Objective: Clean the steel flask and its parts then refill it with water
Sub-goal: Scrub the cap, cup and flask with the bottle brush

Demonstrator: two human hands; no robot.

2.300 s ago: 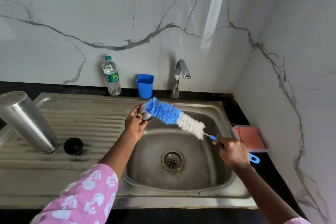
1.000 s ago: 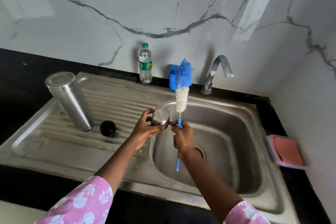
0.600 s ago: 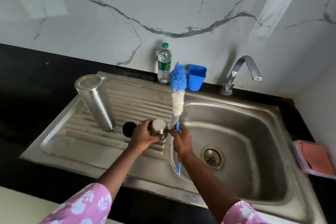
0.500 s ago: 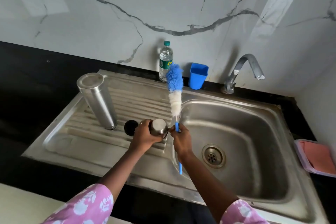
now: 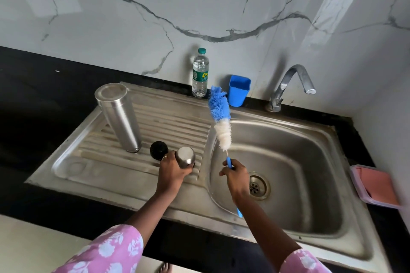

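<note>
Left hand [image 5: 172, 169] grips steel cup lid [image 5: 186, 159] over the drainboard [image 5: 93, 168], just beside black stopper [image 5: 158, 150]. Right hand [image 5: 235, 175] clenched round blue handle of bottle brush [image 5: 219, 117], bristles up, over the sink basin [image 5: 310, 173] edge. Behind, steel flask [image 5: 118, 117] stands upside down on drainboard. Far back: water bottle [image 5: 200, 73], blue cup [image 5: 239, 90], tap [image 5: 288, 86]. Pink-lidded box [image 5: 377, 186] on table at right.

Both arms are bare from wrist to above the elbow. Pink sleeves [image 5: 111, 250] printed with white flowers sit well up the arm from each grip. The left hand [image 5: 172, 169] wears a thin ring [image 5: 164, 157] on one finger; the right hand [image 5: 235, 175] shows none.
</note>
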